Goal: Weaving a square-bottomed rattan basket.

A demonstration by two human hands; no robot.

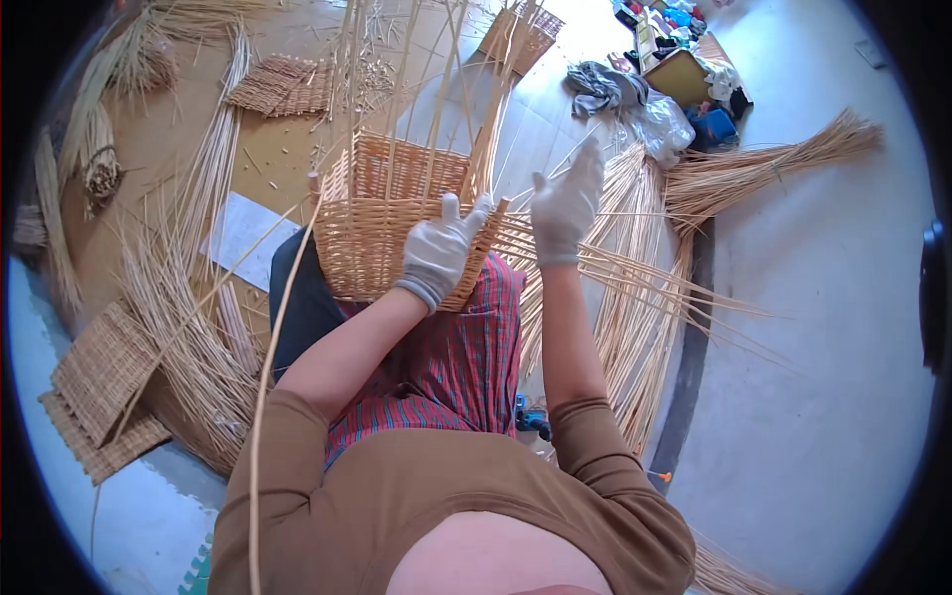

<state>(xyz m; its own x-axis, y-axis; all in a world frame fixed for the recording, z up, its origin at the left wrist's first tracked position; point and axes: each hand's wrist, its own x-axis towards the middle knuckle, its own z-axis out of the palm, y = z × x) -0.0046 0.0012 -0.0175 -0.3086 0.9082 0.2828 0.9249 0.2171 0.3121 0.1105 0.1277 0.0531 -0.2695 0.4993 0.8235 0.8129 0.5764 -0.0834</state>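
A half-woven wicker basket [362, 243] rests on my lap, tilted, with long upright stakes rising from its far side. My left hand [436, 253], in a white knitted glove, lies against the basket's right front and grips it near the rim, thumb up. Some of its fingertips are hard to make out among the canes. Apart from the basket, to its right, my right hand [568, 203] is raised in a matching glove. Its fingers are stretched out and the thumb stands off, with no strand visible in it. A long loose cane [266, 397] arcs from the basket down my left side.
Bundles of cane lie at right [773, 164] and left [188, 337]. Woven mats [109, 367] are stacked at the lower left, with more woven panels [278, 86] farther off. Another basket [535, 40] stands at the back. A cluttered box [684, 74] sits beside a grey cloth [605, 89].
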